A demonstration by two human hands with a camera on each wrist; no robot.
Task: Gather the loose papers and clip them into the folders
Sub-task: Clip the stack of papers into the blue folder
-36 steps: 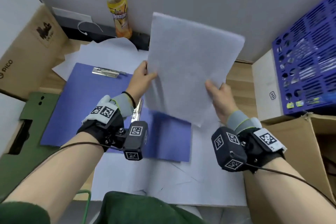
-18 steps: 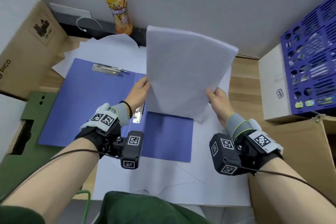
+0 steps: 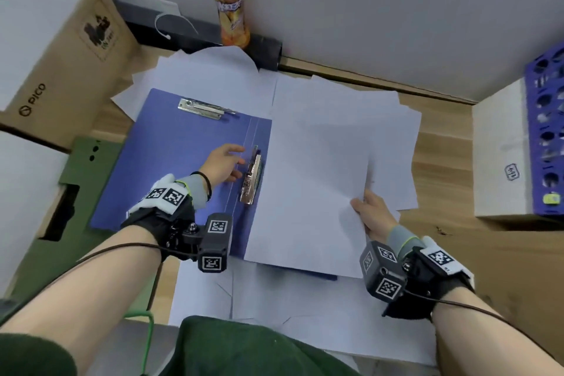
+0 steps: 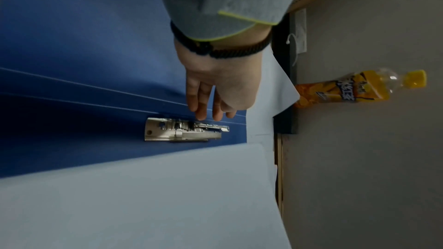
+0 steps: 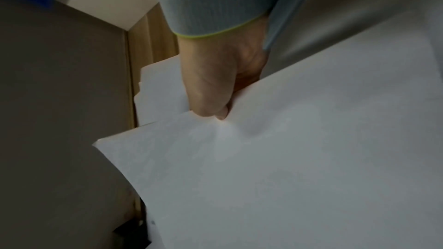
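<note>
Right fingers: the thumb and curled fingers of the right hand (image 5: 215, 84) are pinched on the near right edge of a sheaf of white paper sheets (image 3: 314, 192).
Left fingers: the fingers (image 4: 200, 101) of the left hand (image 3: 222, 163) are held straight and loosely spread, gripping nothing; their tips are poised just beside the silver metal spring clip (image 3: 251, 175), and contact cannot be told.
Sheaf position: the sheaf is laid over the right half of the open blue plastic folder (image 3: 183, 162), its left edge brought close to the clip at about 9 o'clock from the sheaf's middle.
Folder: it is spread flat on the light wooden tabletop (image 3: 442, 143), with a second, flat silver clip (image 3: 203, 108) seen at 12 o'clock on its left leaf.
Loose sheets: more scattered white sheets (image 3: 213, 79) are left round the folder, from 11 o'clock through 6 o'clock.
Further out: an orange drink bottle with a yellow cap (image 4: 359, 88) is stood at 12 o'clock against the grey wall; a blue perforated plastic crate (image 3: 546, 131) is placed at 3 o'clock.
Step in hand: the gathered sheaf is judged to be lined up for clamping, with clipping not yet done.
Next move: the clip lever would need to be lifted by the left hand, the sheaf's edge slid beneath it, and the edges kept square before the lever is pressed down.
</note>
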